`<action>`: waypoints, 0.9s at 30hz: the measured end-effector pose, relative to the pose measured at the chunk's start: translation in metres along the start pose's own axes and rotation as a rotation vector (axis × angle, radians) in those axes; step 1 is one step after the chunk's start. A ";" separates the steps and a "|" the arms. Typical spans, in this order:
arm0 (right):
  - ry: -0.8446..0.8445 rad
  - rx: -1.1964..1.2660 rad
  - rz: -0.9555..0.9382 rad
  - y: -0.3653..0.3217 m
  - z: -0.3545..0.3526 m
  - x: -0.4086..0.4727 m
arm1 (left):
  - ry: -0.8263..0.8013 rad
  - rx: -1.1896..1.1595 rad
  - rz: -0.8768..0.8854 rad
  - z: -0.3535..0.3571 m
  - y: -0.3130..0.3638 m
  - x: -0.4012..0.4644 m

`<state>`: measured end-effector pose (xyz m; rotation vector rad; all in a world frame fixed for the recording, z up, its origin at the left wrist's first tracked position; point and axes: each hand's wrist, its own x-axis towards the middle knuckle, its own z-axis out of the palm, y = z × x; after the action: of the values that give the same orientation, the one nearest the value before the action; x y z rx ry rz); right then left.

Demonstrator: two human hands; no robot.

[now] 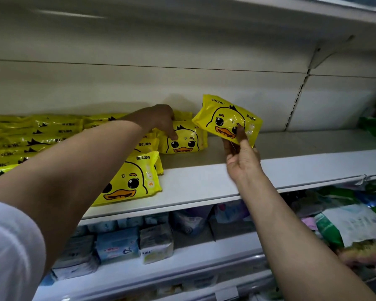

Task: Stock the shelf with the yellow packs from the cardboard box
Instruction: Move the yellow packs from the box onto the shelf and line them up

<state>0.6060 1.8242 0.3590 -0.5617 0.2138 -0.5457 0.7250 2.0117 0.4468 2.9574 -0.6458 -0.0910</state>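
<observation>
Our left forearm (pixel 59 170) hides part of the front pack (pixel 130 181); our left hand (pixel 159 120) presses a shelved pack (pixel 182 142). Our right hand (pixel 241 157) pinches another pack (pixel 226 118) above the white shelf (pixel 291 168), and the goods below look blurred, perhaps tissues.

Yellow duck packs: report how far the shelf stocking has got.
Done: many glossy yellow duck-print packs already lie stacked along the left of the white metal shelf, and one more lies at its front edge. In hand: the right hand pinches another pack above the shelf, while the left hand touches a pack further back. Left: the shelf's right part is bare; the cardboard box is out of view.
</observation>
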 end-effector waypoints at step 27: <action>-0.065 -0.161 -0.015 0.004 0.002 -0.008 | 0.416 -0.149 0.130 -0.041 0.014 -0.017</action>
<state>0.6022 1.8322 0.3592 -0.7370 0.1928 -0.5268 0.7069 2.0107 0.4899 2.6599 -0.7277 0.4528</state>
